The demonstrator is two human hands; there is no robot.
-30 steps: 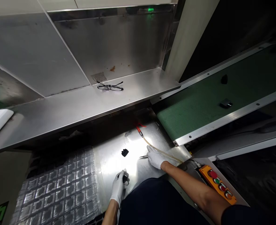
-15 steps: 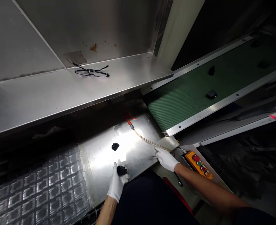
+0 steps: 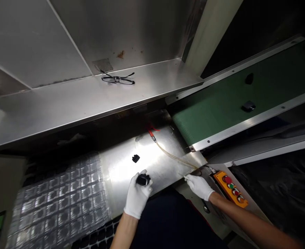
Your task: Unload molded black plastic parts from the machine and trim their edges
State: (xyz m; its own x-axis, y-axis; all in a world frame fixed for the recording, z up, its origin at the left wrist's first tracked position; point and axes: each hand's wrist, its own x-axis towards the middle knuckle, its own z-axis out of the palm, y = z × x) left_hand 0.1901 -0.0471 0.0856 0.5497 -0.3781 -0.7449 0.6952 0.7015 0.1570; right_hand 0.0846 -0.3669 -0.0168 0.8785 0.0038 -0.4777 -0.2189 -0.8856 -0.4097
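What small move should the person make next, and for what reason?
Probably the white-gloved right hand should bring its thin, pale tool toward the small, black, blocky part in the white-gloved left hand, because one hand holds the part, the other the tool, and the two are apart.

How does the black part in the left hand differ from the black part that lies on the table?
The held part is in the gloved left hand, while the loose part rests on the metal table. The held part shows a shiny face; the loose part shows a notched edge. The held part appears larger in the picture than the loose part. Both are black.
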